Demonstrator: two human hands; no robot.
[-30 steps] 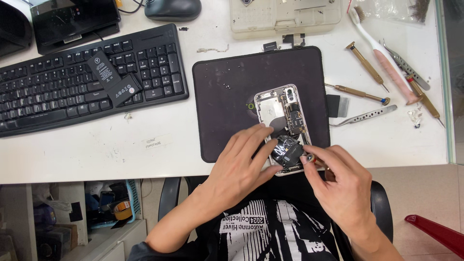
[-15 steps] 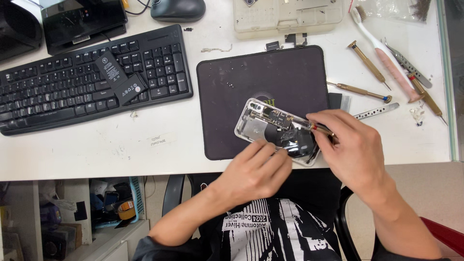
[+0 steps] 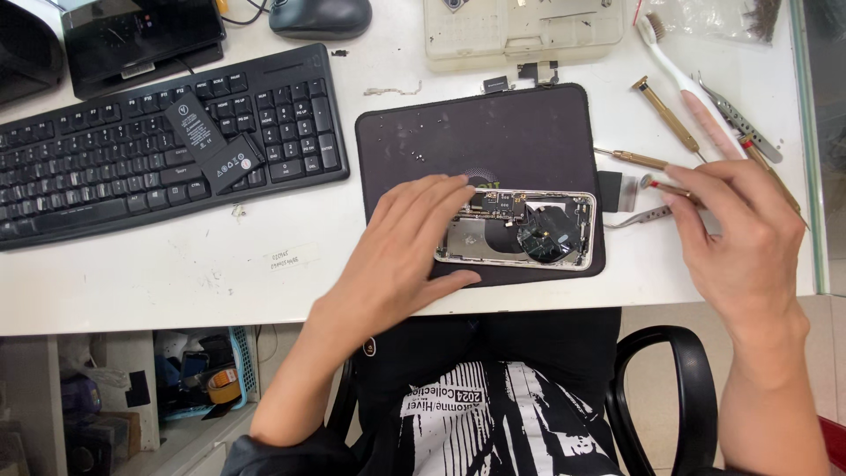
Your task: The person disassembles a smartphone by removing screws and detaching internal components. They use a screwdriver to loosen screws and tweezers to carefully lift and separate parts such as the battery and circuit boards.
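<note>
An opened phone [image 3: 529,231] with a silver frame lies sideways on the near edge of a black work mat [image 3: 493,141], its inner boards and round coil showing. My left hand [image 3: 401,251] rests on the phone's left end, fingers spread over it. My right hand [image 3: 736,234] is to the right of the mat, off the phone, pinching a thin screwdriver [image 3: 674,189] with a red-marked end. Silver tweezers [image 3: 639,217] lie just under that hand's fingers.
A black keyboard [image 3: 132,150] with a phone battery [image 3: 211,141] on it sits left. A mouse [image 3: 319,16] and a clear parts tray [image 3: 520,26] are at the back. Screwdrivers [image 3: 665,110], a toothbrush [image 3: 683,84] and more tweezers [image 3: 740,119] lie at right. A chair arm [image 3: 670,397] is below.
The phone has been turned from tilted to lying sideways. My right hand has left the phone and moved right to the tools. My left hand now holds the phone's left end.
</note>
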